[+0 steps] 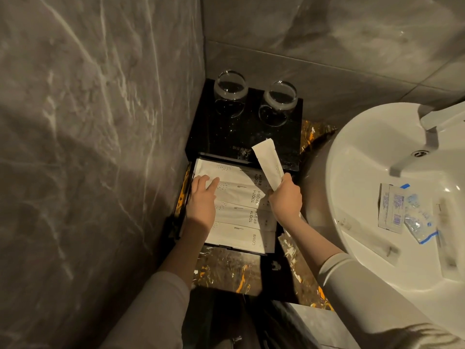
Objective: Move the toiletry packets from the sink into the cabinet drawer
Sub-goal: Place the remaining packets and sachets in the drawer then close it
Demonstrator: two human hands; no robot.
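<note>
The head camera looks steeply down, close above the open drawer. The white sink lies right of this drawer.

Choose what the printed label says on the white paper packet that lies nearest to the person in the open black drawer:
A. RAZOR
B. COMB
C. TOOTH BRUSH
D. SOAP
B: in the open black drawer, the white paper packet nearest the person reads COMB, while the three white packets behind it read TOOTH BRUSH.
</note>
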